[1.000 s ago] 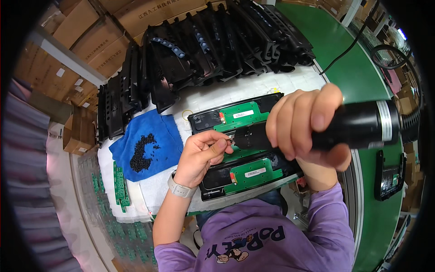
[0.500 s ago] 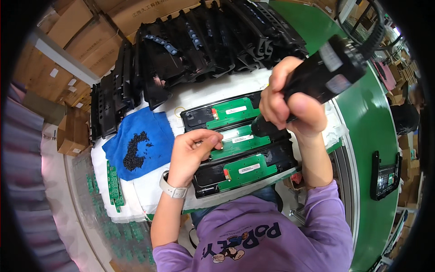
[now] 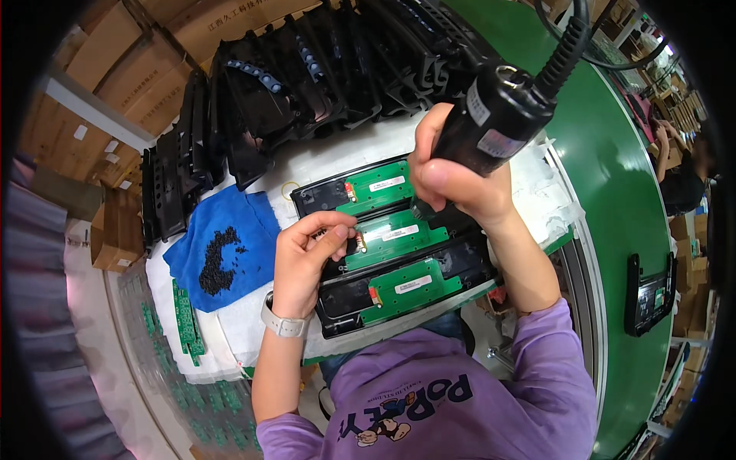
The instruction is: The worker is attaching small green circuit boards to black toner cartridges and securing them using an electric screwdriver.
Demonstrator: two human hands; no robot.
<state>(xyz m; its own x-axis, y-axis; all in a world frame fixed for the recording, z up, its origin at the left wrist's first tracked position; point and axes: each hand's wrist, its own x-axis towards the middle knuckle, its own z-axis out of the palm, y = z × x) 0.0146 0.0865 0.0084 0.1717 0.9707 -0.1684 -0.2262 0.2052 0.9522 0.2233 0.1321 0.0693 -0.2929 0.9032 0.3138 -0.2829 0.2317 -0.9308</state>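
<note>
My right hand (image 3: 462, 182) is wrapped round a black electric screwdriver (image 3: 484, 126), tilted with its lower end over the right part of the middle green circuit board (image 3: 387, 239). That board lies in a long black plastic housing (image 3: 464, 224). Thumb and forefinger of my left hand (image 3: 307, 247) are pinched together at the board's left end, beside a small red-and-white connector (image 3: 360, 243); whatever they hold is too small to make out. Similar boards sit in housings above and below: the far board (image 3: 376, 189) and the near board (image 3: 410, 290).
On a blue cloth (image 3: 259, 218) at the left lies a pile of small black screws (image 3: 217, 268). Loose green circuit strips (image 3: 186, 322) lie nearby. Black plastic housings (image 3: 307, 84) crowd the back. A cable (image 3: 566, 57) rises from the screwdriver. Cardboard boxes (image 3: 184, 50) stand behind.
My right hand and the screwdriver have moved left and become more upright. My left hand has drawn back slightly, uncovering the middle board's connector. The whole view has shifted a little.
</note>
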